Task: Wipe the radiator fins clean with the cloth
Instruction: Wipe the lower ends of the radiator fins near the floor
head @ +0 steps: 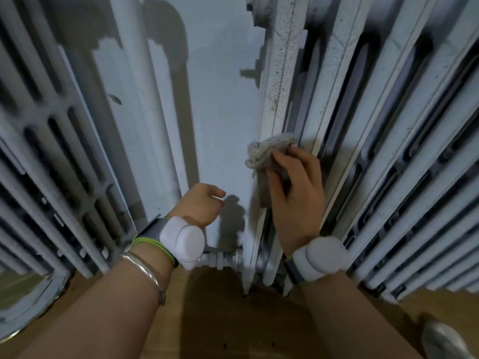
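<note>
The grey cloth is bunched against the speckled end fin of the right radiator, gripped in my right hand. My left hand hangs just left of it by the wall, fingers loosely curled, holding nothing. A second radiator stands further left.

Your right hand is raised ahead of you, with fingers and thumb curled round a bunched cloth. Your left hand sits lower, to its left, fingers loosely curled and holding nothing. Both forearms extend forward.
</note>
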The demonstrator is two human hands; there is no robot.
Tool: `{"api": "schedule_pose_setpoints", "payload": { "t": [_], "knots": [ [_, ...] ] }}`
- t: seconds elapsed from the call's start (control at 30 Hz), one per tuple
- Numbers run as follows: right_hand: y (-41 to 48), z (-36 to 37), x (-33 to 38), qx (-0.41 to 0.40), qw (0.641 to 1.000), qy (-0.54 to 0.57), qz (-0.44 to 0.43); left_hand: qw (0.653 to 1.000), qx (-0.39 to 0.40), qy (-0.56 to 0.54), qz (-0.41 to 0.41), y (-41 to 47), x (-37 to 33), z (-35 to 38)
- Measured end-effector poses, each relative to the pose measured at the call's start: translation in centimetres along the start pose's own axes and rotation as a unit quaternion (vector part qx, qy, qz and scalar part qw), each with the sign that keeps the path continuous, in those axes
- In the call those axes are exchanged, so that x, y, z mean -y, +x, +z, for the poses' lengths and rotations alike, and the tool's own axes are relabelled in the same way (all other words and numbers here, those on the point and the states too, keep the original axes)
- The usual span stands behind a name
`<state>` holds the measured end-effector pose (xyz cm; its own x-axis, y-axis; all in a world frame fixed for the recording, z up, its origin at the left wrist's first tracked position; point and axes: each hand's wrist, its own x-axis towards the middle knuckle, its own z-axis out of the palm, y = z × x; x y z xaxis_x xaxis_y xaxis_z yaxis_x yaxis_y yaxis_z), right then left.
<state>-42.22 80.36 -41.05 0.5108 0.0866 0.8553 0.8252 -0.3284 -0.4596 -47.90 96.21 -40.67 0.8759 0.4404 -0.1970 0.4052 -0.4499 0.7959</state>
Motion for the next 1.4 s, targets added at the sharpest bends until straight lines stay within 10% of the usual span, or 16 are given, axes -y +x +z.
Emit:
{"api": "schedule_pose_setpoints", "payload": {
  "t": [0.8,1.03,1.4],
  "knots": [
    [-17.2,3.7,-6.5,0.155,0.949,-0.047,0.269,0.999,0.006,0.002,0.037,1.0,0.3,0.1],
    [-10.3,3.7,-1.9,-0.010,0.987,0.005,0.160,0.989,-0.031,-0.104,0.104,0.4,-1.1,0.4],
    [-17.8,6.4,-6.6,0.065,0.968,-0.086,0.227,0.970,0.027,-0.146,0.194,-0.4,-2.9,1.4]
  ]
}}
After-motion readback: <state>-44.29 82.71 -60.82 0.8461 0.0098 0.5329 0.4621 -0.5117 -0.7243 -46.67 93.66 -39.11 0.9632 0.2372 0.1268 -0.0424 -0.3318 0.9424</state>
